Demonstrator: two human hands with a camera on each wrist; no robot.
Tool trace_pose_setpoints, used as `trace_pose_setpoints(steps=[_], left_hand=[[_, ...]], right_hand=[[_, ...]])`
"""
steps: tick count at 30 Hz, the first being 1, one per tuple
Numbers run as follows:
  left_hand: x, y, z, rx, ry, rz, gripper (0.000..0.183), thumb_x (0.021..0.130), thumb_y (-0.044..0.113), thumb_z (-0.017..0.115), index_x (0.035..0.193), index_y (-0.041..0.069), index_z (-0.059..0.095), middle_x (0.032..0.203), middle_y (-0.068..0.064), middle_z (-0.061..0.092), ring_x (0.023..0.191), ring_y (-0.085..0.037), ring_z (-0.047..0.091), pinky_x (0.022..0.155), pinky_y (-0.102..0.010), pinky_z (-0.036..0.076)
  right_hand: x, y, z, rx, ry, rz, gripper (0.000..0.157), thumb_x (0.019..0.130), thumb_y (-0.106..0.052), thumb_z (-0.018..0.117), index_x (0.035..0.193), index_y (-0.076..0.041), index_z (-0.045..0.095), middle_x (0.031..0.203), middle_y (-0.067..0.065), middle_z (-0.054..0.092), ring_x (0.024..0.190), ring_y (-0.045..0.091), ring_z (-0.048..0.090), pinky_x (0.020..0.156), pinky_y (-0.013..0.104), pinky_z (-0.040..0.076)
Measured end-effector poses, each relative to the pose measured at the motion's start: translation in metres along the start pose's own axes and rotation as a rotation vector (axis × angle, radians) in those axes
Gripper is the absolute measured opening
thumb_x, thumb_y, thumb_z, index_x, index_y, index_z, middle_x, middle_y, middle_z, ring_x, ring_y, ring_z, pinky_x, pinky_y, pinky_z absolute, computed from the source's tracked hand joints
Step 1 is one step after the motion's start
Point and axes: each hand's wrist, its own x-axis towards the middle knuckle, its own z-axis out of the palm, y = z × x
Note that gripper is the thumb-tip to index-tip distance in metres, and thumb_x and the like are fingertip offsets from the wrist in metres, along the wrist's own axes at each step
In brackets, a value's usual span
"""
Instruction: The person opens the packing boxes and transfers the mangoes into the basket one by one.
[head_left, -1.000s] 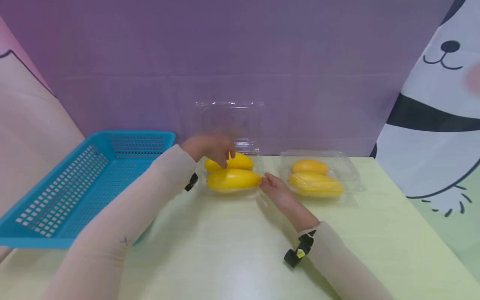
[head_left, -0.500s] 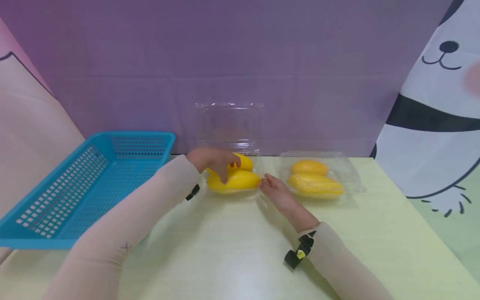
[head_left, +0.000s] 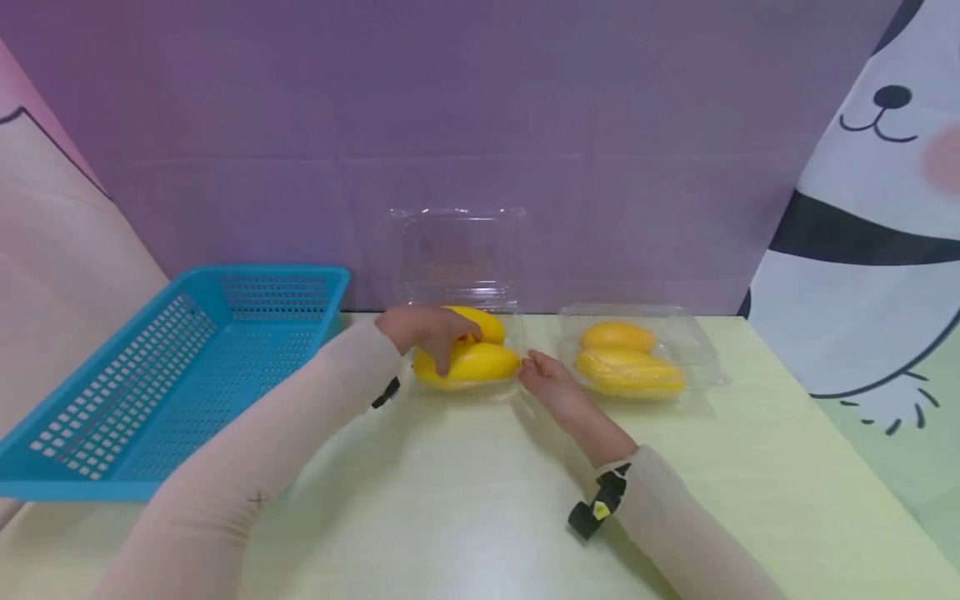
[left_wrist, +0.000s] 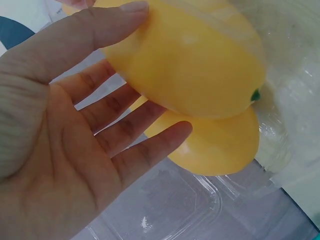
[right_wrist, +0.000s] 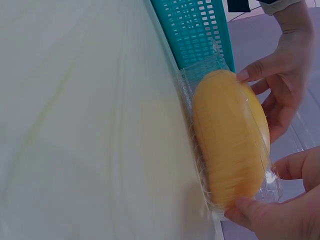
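Observation:
Two yellow mangoes lie one behind the other in a clear plastic clamshell box (head_left: 461, 250), its lid raised against the backdrop. My left hand (head_left: 427, 332) grips the front mango (head_left: 491, 364) from above, thumb on the near side and fingers behind it. The rear mango (head_left: 482, 320) is partly covered by that hand. In the left wrist view a small green stem mark shows on the gripped mango (left_wrist: 200, 60). At the box's right end, my right hand (head_left: 553, 385) pinches the plastic edge between thumb and fingers, as the right wrist view also shows.
To the right stands a second clear box (head_left: 693, 342) with two mangoes, one orange-yellow (head_left: 617, 336) and one yellow (head_left: 630, 371). A blue perforated basket (head_left: 172, 489) is on the left. A purple backdrop (head_left: 300, 100) rises behind the pale table (head_left: 450, 500).
My left hand has come down and forward from over the rear mango, its thumb now on the front one. The right hand keeps its place at the box's end.

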Motion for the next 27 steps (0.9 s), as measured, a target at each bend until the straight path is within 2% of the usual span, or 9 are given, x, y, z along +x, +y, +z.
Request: trace_pose_setpoints(steps=[7, 15, 21, 27], left_hand=[[0.0046, 0.0036, 0.0030, 0.096, 0.016, 0.001, 0.075, 0.077, 0.009, 0.076, 0.140, 0.031, 0.041, 0.141, 0.005, 0.047, 0.125, -0.022, 0.042, 0.113, -0.051, 0.029], [0.0072, 0.0075, 0.0027, 0.103, -0.010, -0.047, 0.077, 0.077, 0.010, 0.076, 0.140, 0.035, 0.041, 0.140, 0.008, 0.046, 0.123, -0.022, 0.040, 0.111, -0.055, 0.028], [0.0088, 0.0082, 0.0029, 0.138, -0.022, -0.020, 0.076, 0.076, 0.013, 0.076, 0.140, 0.033, 0.040, 0.139, 0.007, 0.047, 0.122, -0.022, 0.041, 0.110, -0.053, 0.031], [0.0095, 0.0096, 0.0052, 0.142, 0.010, -0.021, 0.073, 0.076, 0.019, 0.078, 0.139, 0.034, 0.043, 0.136, 0.008, 0.051, 0.121, -0.021, 0.044, 0.110, -0.053, 0.031]], right_hand=[[-0.0004, -0.0010, 0.0000, -0.038, 0.014, 0.005, 0.060, 0.101, -0.014, 0.037, 0.145, 0.014, 0.007, 0.149, 0.033, 0.021, 0.140, 0.042, 0.023, 0.117, 0.049, 0.018], [-0.0010, -0.0021, 0.0022, -0.037, 0.037, 0.004, 0.060, 0.100, -0.012, 0.039, 0.144, 0.015, 0.010, 0.148, 0.034, 0.021, 0.139, 0.042, 0.023, 0.116, 0.049, 0.019], [-0.0021, -0.0022, 0.0023, -0.037, 0.039, 0.015, 0.059, 0.100, -0.013, 0.039, 0.145, 0.014, 0.011, 0.149, 0.034, 0.020, 0.139, 0.042, 0.023, 0.116, 0.049, 0.019], [-0.0042, -0.0026, 0.0023, -0.052, 0.041, 0.025, 0.060, 0.100, -0.015, 0.040, 0.146, 0.012, 0.012, 0.150, 0.032, 0.021, 0.140, 0.042, 0.023, 0.116, 0.049, 0.020]])
